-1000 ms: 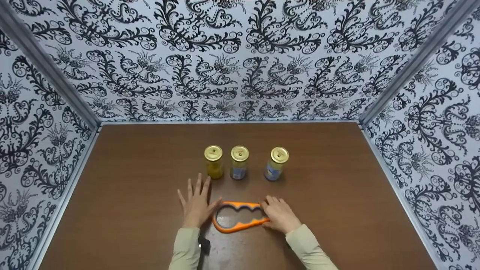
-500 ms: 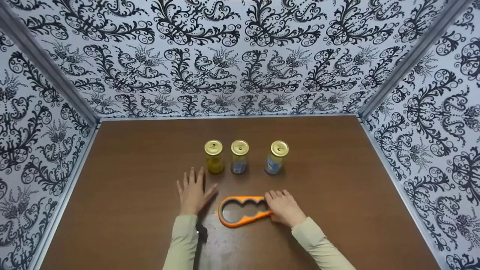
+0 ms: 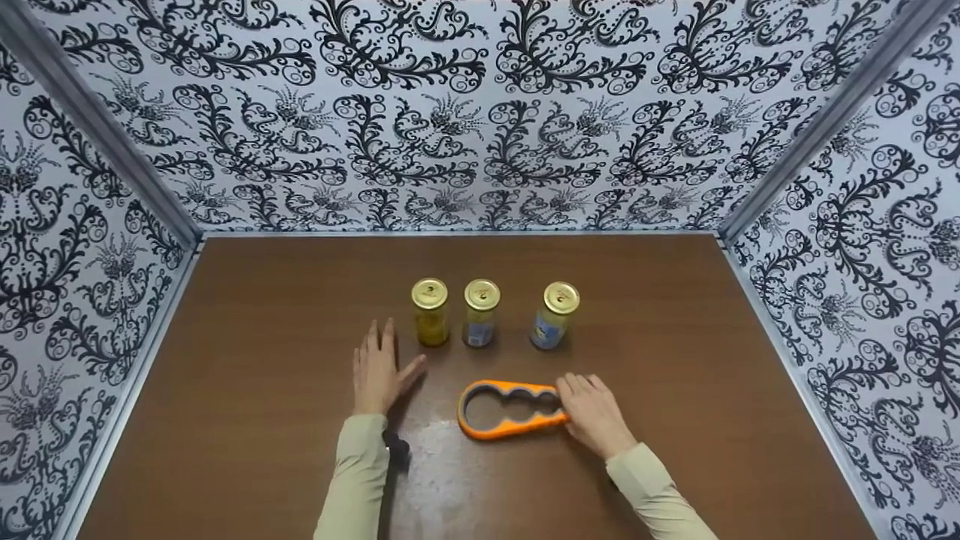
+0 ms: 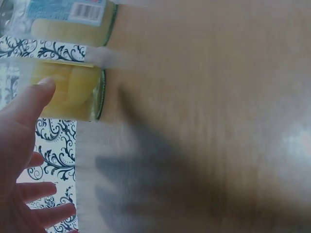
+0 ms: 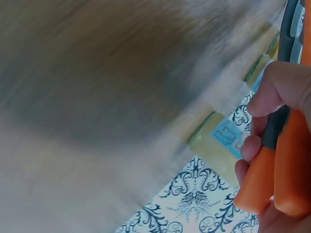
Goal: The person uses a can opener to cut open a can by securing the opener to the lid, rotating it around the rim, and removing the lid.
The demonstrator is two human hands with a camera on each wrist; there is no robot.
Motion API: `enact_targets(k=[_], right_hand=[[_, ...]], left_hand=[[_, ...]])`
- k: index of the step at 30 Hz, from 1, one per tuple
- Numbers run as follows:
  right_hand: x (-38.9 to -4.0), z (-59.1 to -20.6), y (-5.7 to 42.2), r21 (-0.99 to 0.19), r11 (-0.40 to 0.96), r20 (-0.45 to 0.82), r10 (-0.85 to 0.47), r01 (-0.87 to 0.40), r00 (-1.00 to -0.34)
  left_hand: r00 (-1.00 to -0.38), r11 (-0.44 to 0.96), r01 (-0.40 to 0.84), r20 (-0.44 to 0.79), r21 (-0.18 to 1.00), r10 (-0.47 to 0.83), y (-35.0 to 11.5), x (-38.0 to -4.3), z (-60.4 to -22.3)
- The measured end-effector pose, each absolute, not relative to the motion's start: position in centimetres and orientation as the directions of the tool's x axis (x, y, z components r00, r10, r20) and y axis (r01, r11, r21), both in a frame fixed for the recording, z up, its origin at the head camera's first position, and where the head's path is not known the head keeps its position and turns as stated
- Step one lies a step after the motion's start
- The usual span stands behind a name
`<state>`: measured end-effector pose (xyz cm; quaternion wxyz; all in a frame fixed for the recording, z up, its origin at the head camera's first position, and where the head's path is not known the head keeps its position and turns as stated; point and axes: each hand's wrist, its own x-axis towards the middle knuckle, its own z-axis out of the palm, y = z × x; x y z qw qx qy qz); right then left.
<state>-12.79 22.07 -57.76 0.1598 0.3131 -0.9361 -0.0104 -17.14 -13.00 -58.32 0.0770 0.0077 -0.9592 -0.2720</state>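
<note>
Closest to me, two pale sleeves come in over the brown table (image 3: 277, 315), the left sleeve (image 3: 354, 476) running nearly straight ahead and the right sleeve (image 3: 656, 487) slanting inward, with a small dark device (image 3: 397, 448) at the left wrist. The right hand (image 3: 596, 414) grasps the handle end of an orange opener (image 3: 516, 428), fingers curled round its two grips and the thumb laid across the top. The opener points leftward, its rounded end toward the left hand and its wavy inside lined in grey; from here I can't tell whether it touches the wood or is held a little above it. Over on the left, the left hand (image 3: 377, 379) is free, its fingers stretched forward and the thumb spread out to the side. Just beyond that thumb stands the yellow jar (image 3: 431, 326), near the hand but apart from it. Next to it, across a narrow gap, is the middle jar (image 3: 479, 330) with a blue label, and farther to the right, across a wider gap, the right jar (image 3: 551, 326), also blue-labelled. All three are upright under gold lids. Behind them, the back wall (image 3: 480, 142) rises in black scrollwork on white.
</note>
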Motion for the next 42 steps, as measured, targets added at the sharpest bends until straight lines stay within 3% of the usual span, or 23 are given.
enact_targets(k=[8,16,24,34,42], right_hand=[[-12.9,-57.6,23.5,0.083,0.842,0.296,-0.531,-0.533,-0.794],[-13.2,-57.2,24.9,0.024,0.851,0.348,-0.499,-0.525,-0.794],[-13.3,-55.8,25.6,-0.097,0.880,0.251,-0.430,-0.464,-0.867],[-13.8,-54.9,26.2,-0.172,0.883,0.252,-0.389,-0.437,-0.886],[-13.9,-54.6,26.6,-0.208,0.885,0.249,-0.364,-0.416,-0.898]], left_hand=[[-0.983,0.833,0.072,0.179,0.548,-0.033,-12.8,-18.1,-58.2],[-0.986,0.809,0.071,0.161,0.584,-0.030,-12.2,-19.1,-58.0],[-0.989,0.778,0.047,0.138,0.626,-0.051,-11.3,-20.0,-57.4],[-0.959,0.623,0.055,0.214,0.780,-0.183,-9.1,-21.4,-57.5],[-0.948,0.521,0.103,0.242,0.847,-0.205,-8.8,-23.1,-58.2]])
